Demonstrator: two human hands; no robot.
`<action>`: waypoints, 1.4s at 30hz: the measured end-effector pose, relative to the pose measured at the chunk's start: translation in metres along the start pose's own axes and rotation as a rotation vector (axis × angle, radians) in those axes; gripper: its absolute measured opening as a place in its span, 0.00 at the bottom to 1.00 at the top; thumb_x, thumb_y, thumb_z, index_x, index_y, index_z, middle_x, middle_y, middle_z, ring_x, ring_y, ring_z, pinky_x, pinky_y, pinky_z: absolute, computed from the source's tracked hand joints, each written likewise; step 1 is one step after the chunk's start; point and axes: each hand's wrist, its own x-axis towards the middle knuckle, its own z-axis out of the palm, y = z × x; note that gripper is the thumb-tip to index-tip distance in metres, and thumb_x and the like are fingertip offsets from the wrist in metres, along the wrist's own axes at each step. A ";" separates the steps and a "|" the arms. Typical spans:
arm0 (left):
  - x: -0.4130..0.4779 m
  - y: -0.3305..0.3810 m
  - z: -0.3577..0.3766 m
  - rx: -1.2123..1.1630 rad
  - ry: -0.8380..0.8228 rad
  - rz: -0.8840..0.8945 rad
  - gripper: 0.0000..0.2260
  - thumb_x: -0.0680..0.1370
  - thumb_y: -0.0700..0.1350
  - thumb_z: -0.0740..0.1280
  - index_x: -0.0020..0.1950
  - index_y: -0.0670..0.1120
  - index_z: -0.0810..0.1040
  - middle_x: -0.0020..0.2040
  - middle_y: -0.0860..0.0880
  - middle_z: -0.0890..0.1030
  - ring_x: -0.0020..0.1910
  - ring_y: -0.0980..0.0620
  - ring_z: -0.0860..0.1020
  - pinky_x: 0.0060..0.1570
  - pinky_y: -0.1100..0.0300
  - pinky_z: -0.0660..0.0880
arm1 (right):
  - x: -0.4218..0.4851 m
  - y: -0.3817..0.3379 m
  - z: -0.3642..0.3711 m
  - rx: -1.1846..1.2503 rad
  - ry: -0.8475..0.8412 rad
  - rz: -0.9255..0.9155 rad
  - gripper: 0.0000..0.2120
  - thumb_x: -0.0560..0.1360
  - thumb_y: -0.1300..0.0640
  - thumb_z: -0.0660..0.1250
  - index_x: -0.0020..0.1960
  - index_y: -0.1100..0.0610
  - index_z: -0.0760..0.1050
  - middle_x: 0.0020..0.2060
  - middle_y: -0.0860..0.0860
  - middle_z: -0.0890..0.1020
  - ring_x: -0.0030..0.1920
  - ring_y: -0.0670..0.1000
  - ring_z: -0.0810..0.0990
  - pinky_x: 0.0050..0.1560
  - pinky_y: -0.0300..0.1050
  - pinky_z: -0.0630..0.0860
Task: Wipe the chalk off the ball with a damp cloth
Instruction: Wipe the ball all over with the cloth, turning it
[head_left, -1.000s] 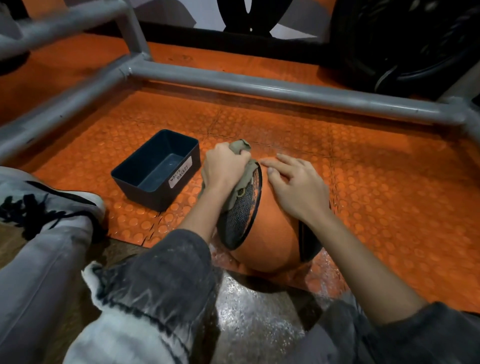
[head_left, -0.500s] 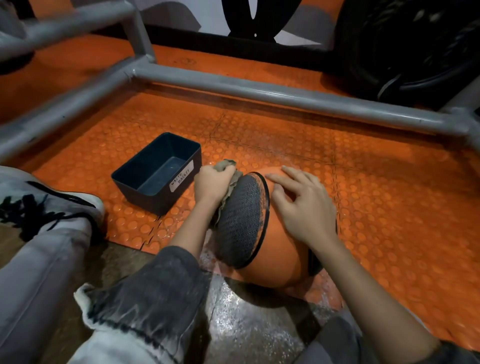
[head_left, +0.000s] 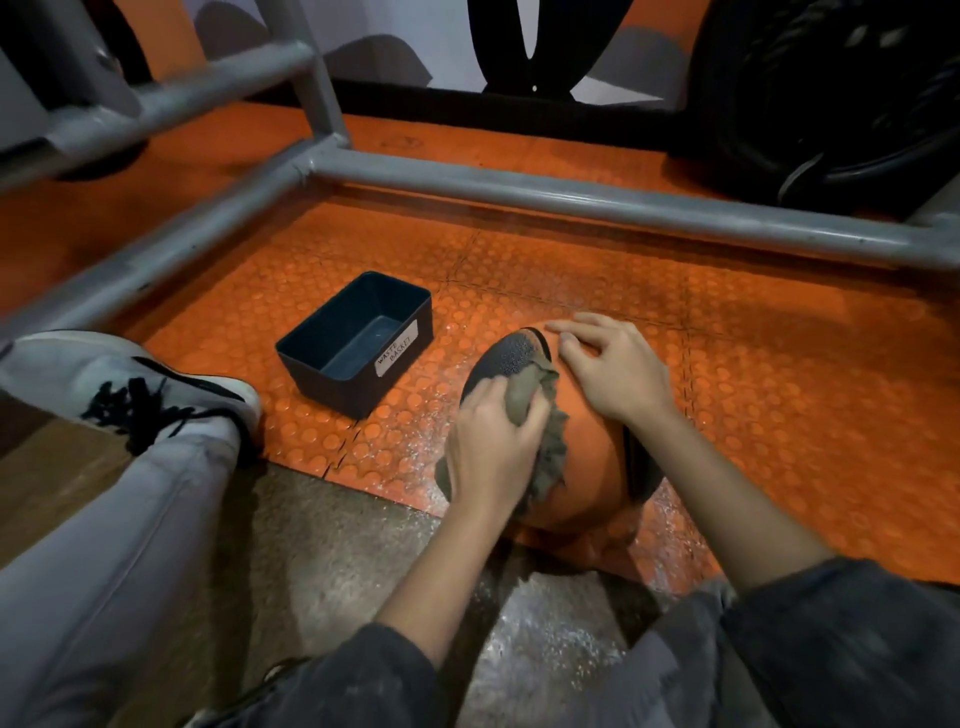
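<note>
Ball (head_left: 587, 467) sat at the near edge of the orange studded mat (head_left: 779, 389), low centre of view, between both forearms. Orange skin, with a dark pebbled panel turned toward 11 o'clock.

Left hand (head_left: 491, 447) gripped a bunched grey-brown cloth (head_left: 551, 452), fingers curled tight round it, pressing it on the ball's left flank just below the dark panel. The cloth's ragged edge hung across the orange surface.

Right hand (head_left: 615, 371) rested on the ball's top at 1 o'clock, fingers apart and slightly bent, holding nothing.

Dark bin (head_left: 332, 387) labelled "WASTE BASKET" stood at 10 o'clock of the ball, near but apart; white dust speckled the mat between. Sneaker (head_left: 130, 384) at 9 o'clock. Grey pipe frame (head_left: 571, 200) crossed at 12 o'clock.
</note>
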 end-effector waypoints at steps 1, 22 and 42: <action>0.008 -0.002 -0.003 -0.041 0.042 0.007 0.12 0.76 0.52 0.63 0.42 0.43 0.74 0.40 0.48 0.75 0.40 0.46 0.74 0.39 0.55 0.68 | -0.003 0.000 0.000 -0.009 0.001 -0.006 0.14 0.78 0.46 0.58 0.59 0.37 0.76 0.67 0.43 0.73 0.69 0.48 0.66 0.66 0.46 0.63; 0.023 -0.039 -0.005 0.007 -0.049 0.278 0.06 0.76 0.42 0.65 0.48 0.40 0.78 0.46 0.53 0.71 0.47 0.52 0.69 0.52 0.74 0.61 | 0.009 -0.018 0.007 -0.046 -0.001 0.010 0.15 0.76 0.45 0.57 0.58 0.39 0.79 0.66 0.45 0.74 0.67 0.50 0.69 0.64 0.48 0.66; 0.117 -0.019 0.018 -0.079 -0.352 -0.049 0.04 0.77 0.42 0.67 0.43 0.45 0.76 0.41 0.49 0.76 0.44 0.51 0.74 0.42 0.59 0.67 | -0.004 0.000 0.002 0.048 0.100 -0.003 0.12 0.76 0.48 0.61 0.56 0.39 0.79 0.63 0.42 0.76 0.66 0.48 0.69 0.64 0.45 0.66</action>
